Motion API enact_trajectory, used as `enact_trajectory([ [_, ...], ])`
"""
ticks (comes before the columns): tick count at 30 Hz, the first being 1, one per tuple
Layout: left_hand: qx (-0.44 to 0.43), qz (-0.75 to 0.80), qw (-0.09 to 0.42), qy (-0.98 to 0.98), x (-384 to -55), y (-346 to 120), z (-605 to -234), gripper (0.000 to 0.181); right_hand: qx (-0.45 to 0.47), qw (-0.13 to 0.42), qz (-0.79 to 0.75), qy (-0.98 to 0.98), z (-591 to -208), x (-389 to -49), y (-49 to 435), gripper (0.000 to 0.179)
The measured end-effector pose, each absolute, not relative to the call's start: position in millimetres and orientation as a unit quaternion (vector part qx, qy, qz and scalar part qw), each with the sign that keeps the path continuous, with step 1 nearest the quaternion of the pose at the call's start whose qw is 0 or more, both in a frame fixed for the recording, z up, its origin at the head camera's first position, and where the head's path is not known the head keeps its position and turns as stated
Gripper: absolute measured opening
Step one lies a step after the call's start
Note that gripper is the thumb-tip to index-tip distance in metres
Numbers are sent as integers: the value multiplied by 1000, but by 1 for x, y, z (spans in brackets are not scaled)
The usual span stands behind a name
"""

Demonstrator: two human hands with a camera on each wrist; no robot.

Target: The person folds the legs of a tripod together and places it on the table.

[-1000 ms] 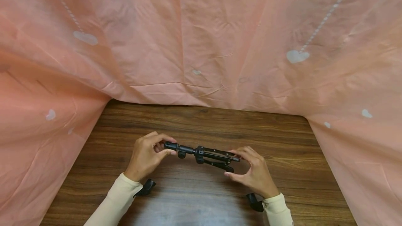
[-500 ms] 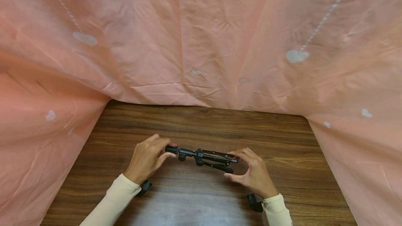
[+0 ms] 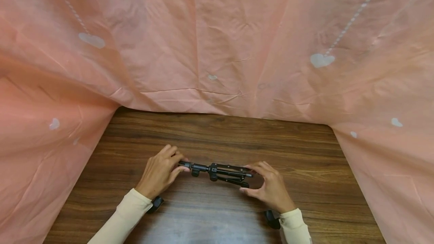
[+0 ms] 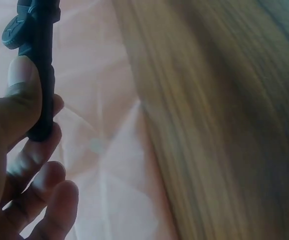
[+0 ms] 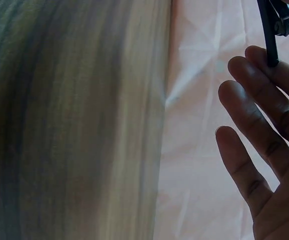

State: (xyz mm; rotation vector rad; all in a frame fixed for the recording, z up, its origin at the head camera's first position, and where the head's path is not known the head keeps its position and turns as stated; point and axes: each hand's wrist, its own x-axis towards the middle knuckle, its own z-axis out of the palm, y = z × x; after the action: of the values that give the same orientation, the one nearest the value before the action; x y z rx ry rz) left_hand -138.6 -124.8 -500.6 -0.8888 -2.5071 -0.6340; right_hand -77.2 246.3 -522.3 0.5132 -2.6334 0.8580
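Note:
A small black tripod (image 3: 213,172) lies sideways between my two hands, held above the table in the head view. At its head end, my left hand (image 3: 156,174) pinches the tip between thumb and fingers. The left wrist view shows the thumb pressed along the tripod's dark shaft (image 4: 46,82), near a round knob (image 4: 16,32). My right hand (image 3: 272,185) holds the slightly spread leg ends between thumb and forefinger. In the right wrist view one black leg (image 5: 268,32) meets the fingers, while the other fingers stay extended; the thumb is hidden there.
A brown wood-grain table (image 3: 217,134) lies beneath the hands. Pink cloth (image 3: 223,48) with pale hearts rises behind it and along both sides. Black wrist devices (image 3: 155,204) sit at both cuffs.
My left fingers have shifted around the head end, and that end has turned about its length. The tripod's head end has dropped slightly towards me; its leg end has moved a little left.

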Motion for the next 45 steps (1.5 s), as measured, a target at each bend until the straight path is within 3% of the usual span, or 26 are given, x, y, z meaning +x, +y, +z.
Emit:
enact_trajectory([
  [22, -274, -242, 97, -926, -139, -125, -563, 23, 131, 78, 237, -959, -561, -77, 238, 64],
  [45, -251, -266, 81, -927, -133, -125, -578, 19, 143, 66, 189, -969, -566, -75, 233, 65],
])
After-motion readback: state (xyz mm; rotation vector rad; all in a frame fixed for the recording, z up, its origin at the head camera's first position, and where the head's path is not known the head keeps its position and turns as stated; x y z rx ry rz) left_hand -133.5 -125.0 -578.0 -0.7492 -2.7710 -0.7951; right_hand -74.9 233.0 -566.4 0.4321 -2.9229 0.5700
